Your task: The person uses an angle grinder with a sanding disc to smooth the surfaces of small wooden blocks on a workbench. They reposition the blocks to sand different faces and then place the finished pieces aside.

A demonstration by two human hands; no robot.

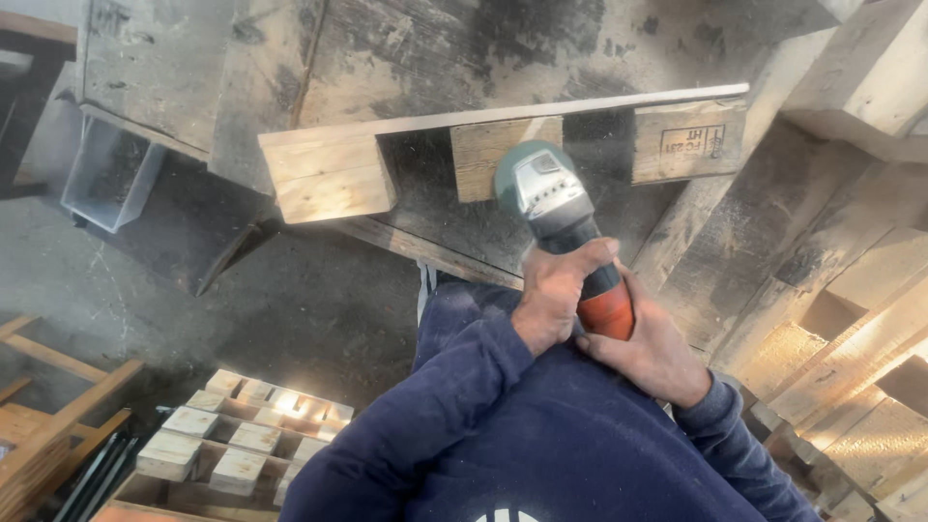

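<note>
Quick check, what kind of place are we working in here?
Likely a pallet or woodworking workshop: a wooden pallet on the bench, both hands on a power tool, stacked wooden blocks on the dusty concrete floor.

A dusty wooden workbench point(406, 58) carries a pallet point(503, 145); beyond the pallet's left end, the bench edge overhangs concrete floor point(290, 309).

Both hands, left hand point(559, 290) and right hand point(650, 350), grip grinder point(561, 215) against pallet point(503, 145).
</note>
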